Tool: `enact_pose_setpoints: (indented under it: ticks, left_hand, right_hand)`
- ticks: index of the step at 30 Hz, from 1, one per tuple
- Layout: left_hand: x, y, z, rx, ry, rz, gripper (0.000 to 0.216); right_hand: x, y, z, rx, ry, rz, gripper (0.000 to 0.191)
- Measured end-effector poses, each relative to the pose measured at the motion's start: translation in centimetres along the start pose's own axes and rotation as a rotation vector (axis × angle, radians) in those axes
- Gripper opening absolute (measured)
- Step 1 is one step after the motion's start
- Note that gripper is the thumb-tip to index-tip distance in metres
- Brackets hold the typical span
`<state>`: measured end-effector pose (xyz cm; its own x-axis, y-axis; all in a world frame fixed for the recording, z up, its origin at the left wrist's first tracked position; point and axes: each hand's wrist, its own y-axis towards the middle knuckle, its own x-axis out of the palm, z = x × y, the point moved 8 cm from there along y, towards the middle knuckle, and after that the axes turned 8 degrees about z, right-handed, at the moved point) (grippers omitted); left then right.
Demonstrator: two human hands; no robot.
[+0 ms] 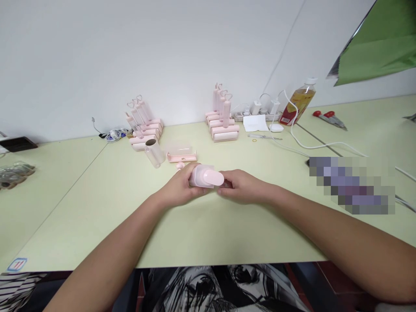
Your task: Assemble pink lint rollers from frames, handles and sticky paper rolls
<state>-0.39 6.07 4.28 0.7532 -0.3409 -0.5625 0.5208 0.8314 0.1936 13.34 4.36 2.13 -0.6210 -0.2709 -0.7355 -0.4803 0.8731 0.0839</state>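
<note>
My left hand (180,185) is wrapped round a pale pink plastic piece (212,177) with a rounded oval end and a clear, boxy part around it. Close on its right is my right hand (242,186), fingers curled and thumb pressed in. What lies in those fingers, if anything, is hidden. Just beyond the left hand sit a small pink knob-like part (180,166) and a pink tray-like holder (182,158) with a clear cover behind it. A clear tube (152,158) and a roll with a brown core (158,149) stand to their left.
Pink assemblies with clear tubes and heart-shaped loops stand in two groups, left (143,130) and right (224,123), by the wall. Farther right are a power strip (238,116), a drink bottle (297,104), white cables, tweezers (264,136) and red-handled cutters (329,118).
</note>
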Motion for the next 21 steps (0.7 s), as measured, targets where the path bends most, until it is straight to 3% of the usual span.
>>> enact_pose_setpoints:
  ticks: [21]
  left_hand:
    - [0.12, 0.05, -0.28, -0.009, -0.019, -0.011, 0.052]
  right_hand:
    - [-0.02, -0.07, -0.05, 0.009, 0.011, 0.013, 0.005]
